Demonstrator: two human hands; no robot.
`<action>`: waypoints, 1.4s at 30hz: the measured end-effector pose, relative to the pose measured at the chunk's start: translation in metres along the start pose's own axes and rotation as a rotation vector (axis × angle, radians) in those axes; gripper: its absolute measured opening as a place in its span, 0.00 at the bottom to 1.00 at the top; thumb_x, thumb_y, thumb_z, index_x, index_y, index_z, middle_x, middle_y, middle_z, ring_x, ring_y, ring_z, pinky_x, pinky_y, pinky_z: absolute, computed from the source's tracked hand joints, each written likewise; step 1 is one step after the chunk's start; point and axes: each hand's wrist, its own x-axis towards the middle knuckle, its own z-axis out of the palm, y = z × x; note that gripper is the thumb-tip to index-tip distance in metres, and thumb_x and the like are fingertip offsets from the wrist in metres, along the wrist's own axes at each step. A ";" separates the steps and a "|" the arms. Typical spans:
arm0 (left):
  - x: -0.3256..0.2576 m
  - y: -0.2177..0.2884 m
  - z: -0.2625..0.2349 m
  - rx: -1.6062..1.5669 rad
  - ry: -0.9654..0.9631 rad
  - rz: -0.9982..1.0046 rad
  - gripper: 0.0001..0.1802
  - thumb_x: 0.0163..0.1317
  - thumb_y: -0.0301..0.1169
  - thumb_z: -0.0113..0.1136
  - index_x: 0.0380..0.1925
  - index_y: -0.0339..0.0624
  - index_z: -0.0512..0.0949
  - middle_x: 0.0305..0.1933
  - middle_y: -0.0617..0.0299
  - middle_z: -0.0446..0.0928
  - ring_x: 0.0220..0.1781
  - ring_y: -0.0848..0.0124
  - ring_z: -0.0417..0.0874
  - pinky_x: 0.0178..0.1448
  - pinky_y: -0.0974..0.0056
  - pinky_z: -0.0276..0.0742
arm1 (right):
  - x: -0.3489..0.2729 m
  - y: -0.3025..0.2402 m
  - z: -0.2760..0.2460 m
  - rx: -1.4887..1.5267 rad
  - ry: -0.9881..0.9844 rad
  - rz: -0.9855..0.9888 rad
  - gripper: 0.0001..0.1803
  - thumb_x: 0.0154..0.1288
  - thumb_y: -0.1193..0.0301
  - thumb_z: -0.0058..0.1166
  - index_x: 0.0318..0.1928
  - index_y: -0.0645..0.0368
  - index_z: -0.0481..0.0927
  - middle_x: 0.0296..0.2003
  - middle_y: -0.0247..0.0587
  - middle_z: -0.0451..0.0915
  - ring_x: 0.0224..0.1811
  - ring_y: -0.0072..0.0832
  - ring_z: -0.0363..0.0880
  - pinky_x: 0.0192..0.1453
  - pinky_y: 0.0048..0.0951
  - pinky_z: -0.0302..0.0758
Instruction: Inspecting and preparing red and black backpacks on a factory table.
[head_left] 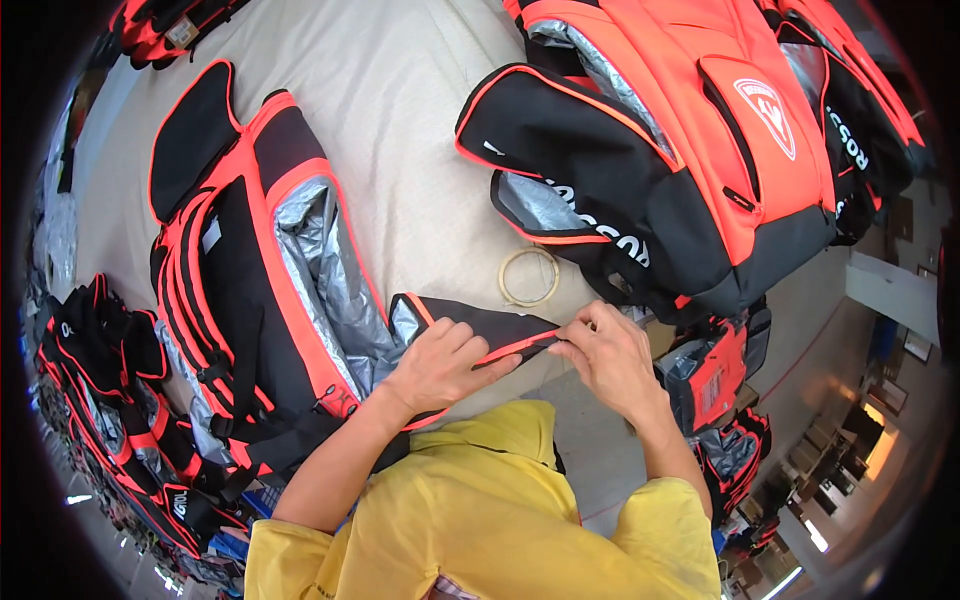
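My left hand (442,362) presses down on a black flap with an orange edge (478,327). The flap belongs to an open black and orange bag (250,270) with a silver lining, lying on the table's left. My right hand (605,355) pinches the flap's tip at its orange piping. Both hands meet at the table's near edge, above my yellow shirt.
A roll of clear tape (529,277) lies just beyond my hands on the beige table (400,110). A large orange and black bag (680,150) fills the far right. More such bags are stacked at the left (110,390) and below the table at right (715,385).
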 end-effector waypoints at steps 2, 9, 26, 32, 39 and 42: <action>-0.003 0.003 0.001 -0.011 -0.014 0.011 0.24 0.57 0.34 0.68 0.56 0.65 0.89 0.32 0.69 0.59 0.35 0.69 0.67 0.38 0.62 0.62 | 0.002 -0.001 0.001 -0.011 -0.034 -0.047 0.12 0.62 0.63 0.74 0.37 0.57 0.87 0.38 0.41 0.79 0.40 0.43 0.83 0.42 0.44 0.79; -0.006 0.006 0.004 -0.002 -0.014 -0.008 0.23 0.59 0.34 0.68 0.56 0.65 0.89 0.33 0.69 0.61 0.36 0.69 0.68 0.39 0.62 0.63 | 0.002 -0.005 0.005 -0.012 -0.078 -0.042 0.12 0.62 0.63 0.74 0.38 0.58 0.87 0.39 0.41 0.80 0.42 0.44 0.83 0.44 0.45 0.80; -0.003 0.005 0.002 0.027 -0.012 -0.012 0.24 0.60 0.34 0.67 0.58 0.67 0.88 0.32 0.69 0.59 0.34 0.70 0.67 0.37 0.62 0.61 | -0.004 -0.003 0.010 0.022 -0.087 -0.005 0.13 0.65 0.63 0.73 0.41 0.58 0.86 0.40 0.41 0.81 0.41 0.45 0.85 0.44 0.45 0.81; -0.009 0.000 0.001 0.015 0.003 -0.047 0.31 0.59 0.32 0.62 0.64 0.66 0.85 0.31 0.67 0.58 0.33 0.67 0.66 0.37 0.61 0.62 | -0.013 -0.004 0.024 0.197 0.183 0.032 0.18 0.61 0.67 0.77 0.45 0.60 0.83 0.41 0.46 0.80 0.40 0.47 0.84 0.42 0.42 0.81; -0.010 0.001 0.004 0.032 -0.007 -0.049 0.31 0.59 0.32 0.63 0.64 0.68 0.85 0.30 0.67 0.57 0.32 0.67 0.66 0.36 0.61 0.62 | -0.015 -0.008 0.030 0.041 0.447 -0.022 0.18 0.59 0.64 0.79 0.45 0.56 0.84 0.39 0.39 0.78 0.35 0.40 0.82 0.36 0.40 0.78; -0.008 0.001 0.003 0.037 -0.002 -0.046 0.28 0.59 0.32 0.64 0.62 0.67 0.86 0.30 0.67 0.58 0.33 0.67 0.67 0.36 0.61 0.63 | -0.015 -0.007 0.030 0.039 0.468 -0.063 0.20 0.57 0.67 0.80 0.45 0.57 0.82 0.39 0.42 0.78 0.35 0.41 0.81 0.36 0.40 0.78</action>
